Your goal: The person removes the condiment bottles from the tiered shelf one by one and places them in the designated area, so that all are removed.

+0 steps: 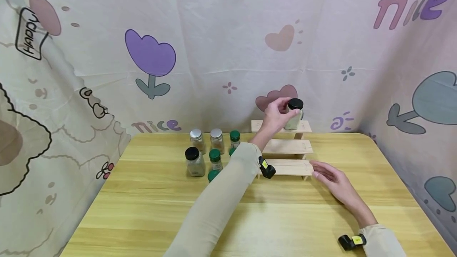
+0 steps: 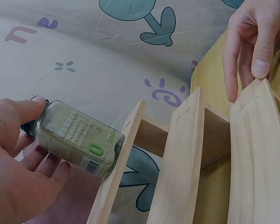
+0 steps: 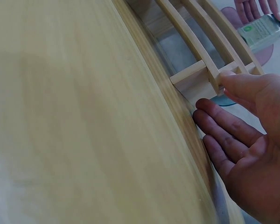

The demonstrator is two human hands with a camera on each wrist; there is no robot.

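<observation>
A clear glass jar (image 1: 293, 118) with a black lid and pale green contents is held by my left hand (image 1: 278, 115), thumb and fingers around its upper part. In the left wrist view, the jar's base (image 2: 113, 158) meets the top step of a three-step wooden rack (image 2: 182, 140), and the jar tilts in that picture. Thumb and index fingertips of my right hand (image 1: 333, 181) touch the right end of the lowest step (image 1: 285, 167). Its other fingers extend loosely below the board in the right wrist view.
Left of the rack stand several jars: a black-lidded jar (image 1: 195, 162), silver-lidded jars (image 1: 216, 141), and green-lidded jars (image 1: 216, 160), some partly hidden by my left sleeve (image 1: 217, 205). A printed cloth (image 1: 214, 50) hangs behind the wooden table (image 1: 143, 209).
</observation>
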